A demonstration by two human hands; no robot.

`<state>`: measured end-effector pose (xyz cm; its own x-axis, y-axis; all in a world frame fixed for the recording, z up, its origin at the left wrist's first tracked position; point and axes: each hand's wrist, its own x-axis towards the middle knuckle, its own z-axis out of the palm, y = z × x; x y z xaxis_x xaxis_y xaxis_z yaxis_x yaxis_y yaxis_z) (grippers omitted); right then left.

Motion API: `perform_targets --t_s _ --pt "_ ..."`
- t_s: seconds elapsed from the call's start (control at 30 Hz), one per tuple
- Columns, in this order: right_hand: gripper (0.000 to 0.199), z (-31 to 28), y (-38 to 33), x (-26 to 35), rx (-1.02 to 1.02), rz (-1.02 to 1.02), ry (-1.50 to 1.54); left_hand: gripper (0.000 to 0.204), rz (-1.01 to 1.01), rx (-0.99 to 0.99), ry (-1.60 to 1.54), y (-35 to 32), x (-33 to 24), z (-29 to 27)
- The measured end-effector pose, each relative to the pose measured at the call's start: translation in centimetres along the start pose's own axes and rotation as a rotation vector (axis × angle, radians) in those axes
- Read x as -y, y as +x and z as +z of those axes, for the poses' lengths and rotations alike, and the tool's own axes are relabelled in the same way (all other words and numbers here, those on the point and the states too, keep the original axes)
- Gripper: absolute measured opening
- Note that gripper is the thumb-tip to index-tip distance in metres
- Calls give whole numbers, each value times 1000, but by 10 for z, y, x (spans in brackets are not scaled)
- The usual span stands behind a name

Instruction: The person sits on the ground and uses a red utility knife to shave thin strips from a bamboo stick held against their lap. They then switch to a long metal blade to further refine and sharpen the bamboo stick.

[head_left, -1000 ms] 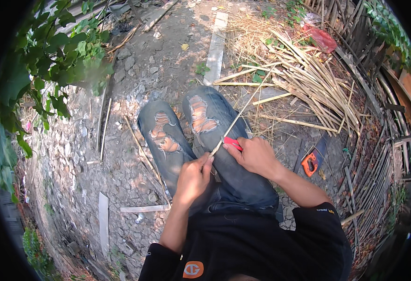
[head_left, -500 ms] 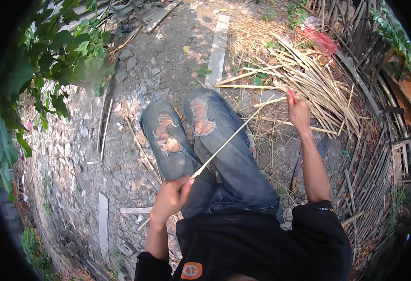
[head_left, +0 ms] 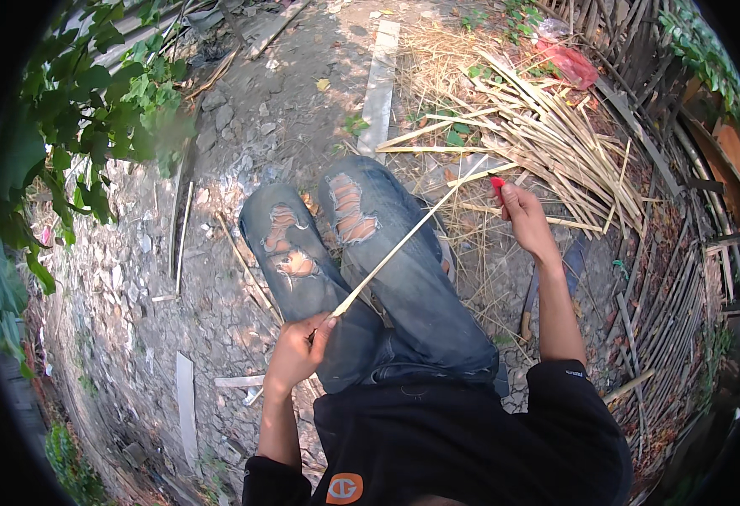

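Observation:
My left hand (head_left: pixel 296 352) is closed around the near end of a long, thin, pale bamboo-like strip (head_left: pixel 404 244), in front of my lap. The strip slants up and away to the right across my jeans, its far end near the pile. Beyond my right knee, my right hand (head_left: pixel 523 221) is closed on a small red object (head_left: pixel 497 187), whose kind I cannot make out. The red object appears slightly apart from the strip. A heap of similar pale strips (head_left: pixel 555 139) lies on the ground just beyond my right hand.
A flat grey board (head_left: pixel 379 88) lies ahead of my knees. By my right forearm is a wooden-handled tool (head_left: pixel 527 320), partly hidden. A red plastic bag (head_left: pixel 571 66) rests behind the heap. Stick fencing (head_left: pixel 665 312) borders the right; leafy vines (head_left: pixel 75 118) hang at left.
My right hand, with the red object, has drawn back toward me from the heap. My left hand still grips the strip and has shifted slightly. The view has moved a little.

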<state>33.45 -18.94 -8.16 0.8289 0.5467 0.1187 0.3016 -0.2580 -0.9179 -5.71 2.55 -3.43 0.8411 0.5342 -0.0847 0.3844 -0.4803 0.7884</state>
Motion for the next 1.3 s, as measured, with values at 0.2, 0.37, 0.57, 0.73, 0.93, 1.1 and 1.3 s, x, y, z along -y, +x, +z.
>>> perform_targets --t_s 0.2,0.37,0.57,0.73,0.93,1.1,1.3 --pt "48 31 -6 30 -65 -36 -162 23 15 10 7 -1 15 7" --pt "52 42 7 51 -51 -8 -465 23 62 -3 30 1 9 7" --pt "48 84 -29 57 71 8 -331 19 2 -9 -7 5 -6 17" --pt "46 100 -60 69 133 -73 -358 16 30 -41 5 9 -19 19" --pt "44 102 -58 66 104 -41 -327 21 -79 -4 68 17 -39 20" --pt "45 102 -61 63 180 -29 -297 21 -83 -6 58 25 -41 28" --pt "45 105 -65 70 232 -50 -291 24 -57 -77 53 44 -47 55"
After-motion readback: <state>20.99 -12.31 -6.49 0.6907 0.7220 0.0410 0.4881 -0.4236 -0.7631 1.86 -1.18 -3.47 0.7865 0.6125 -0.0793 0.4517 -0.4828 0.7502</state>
